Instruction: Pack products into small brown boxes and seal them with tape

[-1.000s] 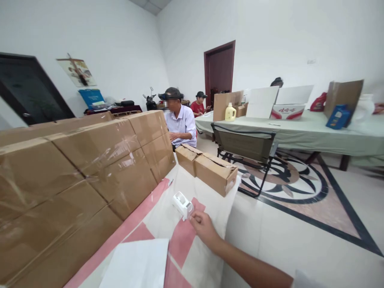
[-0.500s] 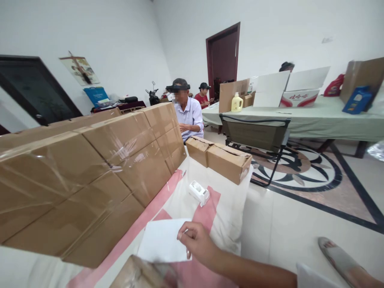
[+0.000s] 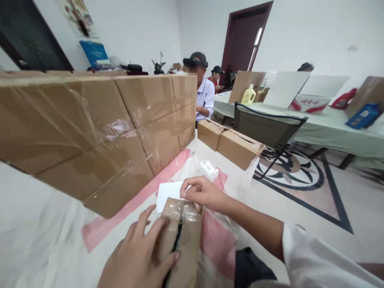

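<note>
A narrow cardboard box (image 3: pixel 189 236) with clear tape over its far end lies in front of me, a dark gap running along its top. My left hand (image 3: pixel 141 248) rests on the box's left side and top, fingers spread, the thumb beside the gap. At the far right corner of the box is my right hand (image 3: pixel 199 192), its fingers curled into a pinch; what they hold, if anything, is hidden. Just beyond the box lies a white sheet (image 3: pixel 168 194), partly covered by the box and the right hand. A white tape dispenser (image 3: pixel 208 170) sits behind the right hand.
Taped cardboard boxes (image 3: pixel 99 136) form a wall on the left. Two brown boxes (image 3: pixel 240 146) stand at the table's far end. Beyond are a folding chair (image 3: pixel 267 126), a seated person (image 3: pixel 205 94) and a green-covered table (image 3: pixel 339 134) with bottles and cartons.
The cardboard box has come up into view with my left hand on it. My right hand has moved from the white sheet to the box's far end. The view has shifted.
</note>
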`<state>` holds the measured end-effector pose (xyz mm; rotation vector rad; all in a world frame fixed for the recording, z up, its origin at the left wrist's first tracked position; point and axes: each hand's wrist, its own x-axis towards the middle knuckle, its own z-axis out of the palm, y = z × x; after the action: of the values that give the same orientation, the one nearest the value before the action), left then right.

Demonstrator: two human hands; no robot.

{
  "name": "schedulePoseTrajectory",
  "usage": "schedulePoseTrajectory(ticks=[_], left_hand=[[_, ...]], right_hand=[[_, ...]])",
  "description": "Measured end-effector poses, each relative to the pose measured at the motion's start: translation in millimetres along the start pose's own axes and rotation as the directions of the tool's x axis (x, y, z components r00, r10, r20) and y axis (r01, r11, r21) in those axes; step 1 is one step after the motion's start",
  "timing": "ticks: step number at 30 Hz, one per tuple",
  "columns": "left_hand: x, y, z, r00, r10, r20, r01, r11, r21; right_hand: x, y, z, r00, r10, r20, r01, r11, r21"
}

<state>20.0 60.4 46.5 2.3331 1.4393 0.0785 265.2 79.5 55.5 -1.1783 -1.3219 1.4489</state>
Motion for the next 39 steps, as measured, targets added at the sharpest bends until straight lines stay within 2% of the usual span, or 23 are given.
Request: schedulePoseTrajectory(ticks=[2,4,9,13,19,22,29,33,36,39], left_hand=[[17.2,-2.8,4.5,0.997,-0.004,0.072,0.011,0.995,-0.099],[23.2,-4.5,8.4,0.991,-0.011,0.133,0.035,0.983,-0.178],[12.1,3.7,3.0,0.977,-0.069,0.204,0.109,0.975,-0.194],[8.4,10.8,-3.8,0.964,-0.079,0.253,0.128,0.974,-0.185],[6.8,8.3,-0.3,0.985,-0.026,0.172,0.058,0.981,-0.183],[6.3,7.3,0.7,0.985,-0.025,0.17,0.056,0.982,-0.178],[9.6,7.3,-4.4,0.987,-0.04,0.158,0.066,0.985,-0.161],[11.9,8.1,-2.8,0.988,-0.046,0.146,0.067,0.988,-0.139],[14.7,9.8,-0.3,0.999,-0.025,0.043,0.029,0.994,-0.107],[18.5,9.6,1.5,0.994,0.054,-0.091,-0.061,0.995,-0.078]], right_hand=[[-3.2,-7.4,0.2,0.999,0.032,0.039,-0.03,0.998,-0.056],[-4.9,-14.0,2.1,0.997,0.063,0.053,-0.057,0.992,-0.111],[0.1,-19.5,8.1,0.98,0.179,0.09,-0.146,0.944,-0.297],[4.6,-22.3,9.0,0.951,0.243,0.192,-0.146,0.899,-0.413],[6.0,-27.9,19.4,0.941,0.268,0.206,-0.147,0.873,-0.465],[5.9,-26.7,24.9,0.944,0.262,0.2,-0.143,0.871,-0.469],[-5.7,-24.5,27.1,0.955,0.215,0.206,-0.149,0.944,-0.294],[-9.1,-19.6,27.3,0.967,0.249,0.056,-0.221,0.928,-0.3],[-9.2,-18.8,28.7,0.954,0.293,-0.058,-0.291,0.872,-0.394],[-9.4,-20.6,30.5,0.948,0.304,-0.095,-0.311,0.821,-0.478]])
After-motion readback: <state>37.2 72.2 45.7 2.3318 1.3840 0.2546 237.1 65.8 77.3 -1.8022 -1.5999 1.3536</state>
